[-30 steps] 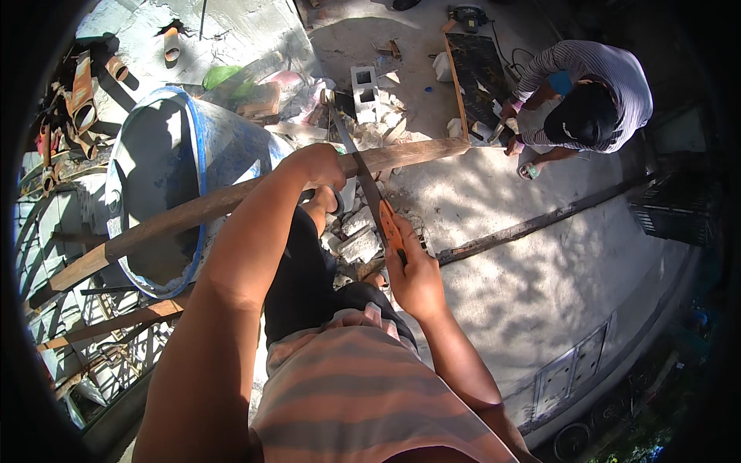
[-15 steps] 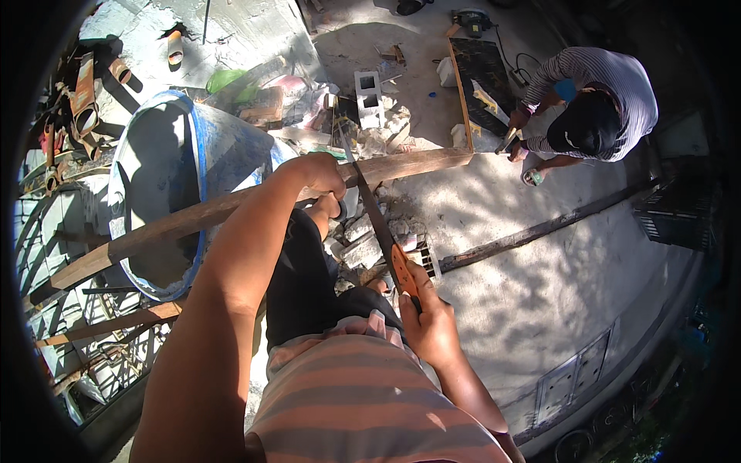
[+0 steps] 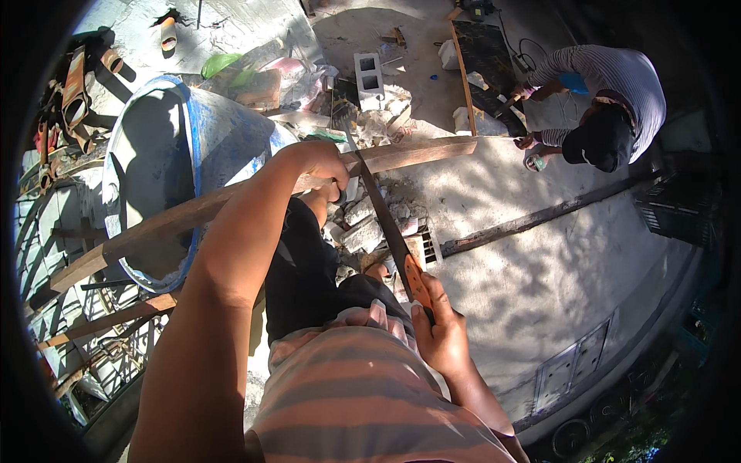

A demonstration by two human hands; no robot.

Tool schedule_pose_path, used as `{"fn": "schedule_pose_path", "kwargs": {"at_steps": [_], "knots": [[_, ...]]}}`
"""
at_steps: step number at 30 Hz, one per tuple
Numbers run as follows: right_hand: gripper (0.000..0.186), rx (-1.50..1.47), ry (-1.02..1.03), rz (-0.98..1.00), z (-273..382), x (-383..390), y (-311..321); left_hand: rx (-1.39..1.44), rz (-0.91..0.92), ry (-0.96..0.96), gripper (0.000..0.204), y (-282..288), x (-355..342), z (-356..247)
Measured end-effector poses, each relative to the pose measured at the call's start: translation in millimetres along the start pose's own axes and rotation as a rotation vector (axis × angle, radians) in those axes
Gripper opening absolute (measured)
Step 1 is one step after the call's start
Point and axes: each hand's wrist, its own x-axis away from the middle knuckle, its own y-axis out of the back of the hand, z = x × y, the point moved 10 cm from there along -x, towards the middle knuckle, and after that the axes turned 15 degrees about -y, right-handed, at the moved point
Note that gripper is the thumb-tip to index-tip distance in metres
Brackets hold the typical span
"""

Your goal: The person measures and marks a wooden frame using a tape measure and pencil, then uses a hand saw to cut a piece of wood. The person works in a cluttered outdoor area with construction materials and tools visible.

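Observation:
A long wooden plank (image 3: 421,153) runs from the lower left, over the tilted blue-and-white drum, toward the right. My left hand (image 3: 327,168) is closed over it just left of the saw, above my bent knee. In my right hand (image 3: 444,328), fingers wrapped round its orange handle, is a handsaw (image 3: 380,207). Its dark blade slants up and away from me, its far part lying against the plank close beside my left hand. How deep any cut goes cannot be seen.
A blue-and-white drum (image 3: 193,147) lies tipped at the left. Broken rubble (image 3: 363,228) and a hollow concrete block (image 3: 370,81) lie around the plank. At the right a co-worker (image 3: 617,108) bends over a dark panel (image 3: 486,69). Rusty pipes (image 3: 76,108) are heaped far left.
My right hand has drawn the saw back toward me and slightly right. My left hand stays on the plank. The co-worker's arms and head have shifted.

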Motion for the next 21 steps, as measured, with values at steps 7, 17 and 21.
{"fn": "schedule_pose_path", "kwargs": {"at_steps": [7, 17, 21], "knots": [[0.052, -0.043, -0.016, -0.109, 34, -128, -44, -0.073, -0.014, -0.078, 0.041, -12, -3, -24], [0.064, -0.05, 0.012, -0.002, 5, 23, 6, 0.051, 0.062, -0.001, 0.046, -7, -2, 0], [0.057, -0.017, -0.095, -0.039, 32, -122, -44, -0.08, 0.033, -0.034, 0.049, -13, -7, -12]]}}
